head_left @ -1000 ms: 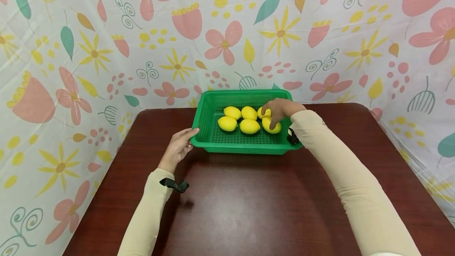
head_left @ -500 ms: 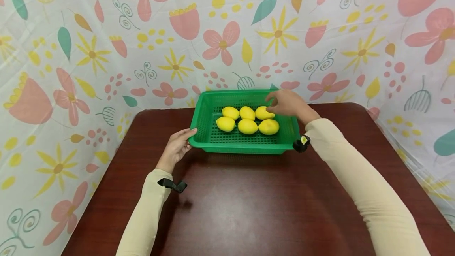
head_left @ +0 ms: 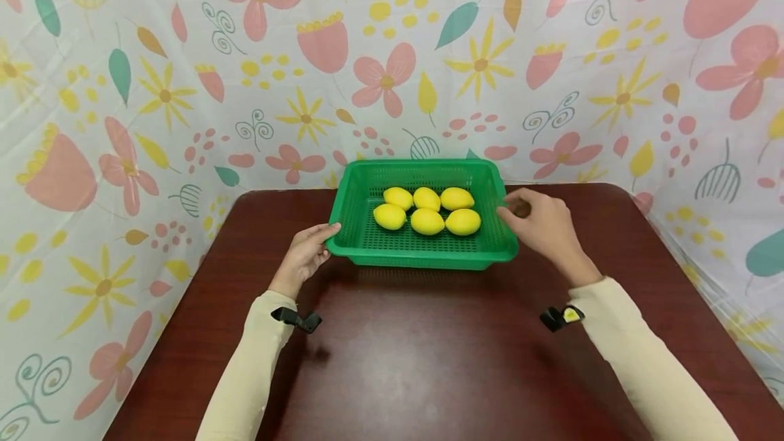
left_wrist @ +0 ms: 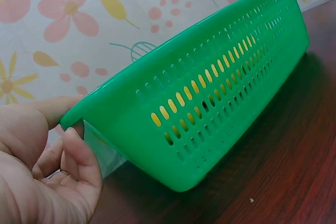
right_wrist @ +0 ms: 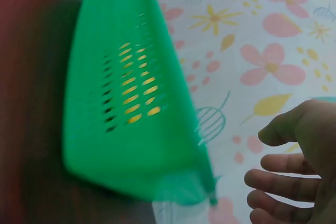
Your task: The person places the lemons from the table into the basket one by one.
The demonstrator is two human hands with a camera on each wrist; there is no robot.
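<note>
A green plastic basket [head_left: 422,260] with slotted walls stands on the table, with several yellow lemons [head_left: 427,222] lying in two rows on its floor. My left hand [head_left: 304,256] pinches the left end of its rim; in the left wrist view the thumb lies over the rim [left_wrist: 157,51] and the fingers curl beneath. Just beside the right end is my right hand [head_left: 545,229], holding nothing. The right wrist view shows its thumb and fingers [right_wrist: 278,182] apart, with a gap between them and the basket wall [right_wrist: 115,150]. Lemon yellow shows through the slots.
The dark reddish-brown table [head_left: 392,352] has its far edge right behind the basket. A white curtain [head_left: 392,73] with flowers and leaves hangs at the back and both sides. Black wrist mounts [head_left: 297,318] are strapped over the sleeves.
My right hand has let go of the lemons at the basket's right side and moved out rightward, past the rim. The left hand keeps its grip and the basket stays put.
</note>
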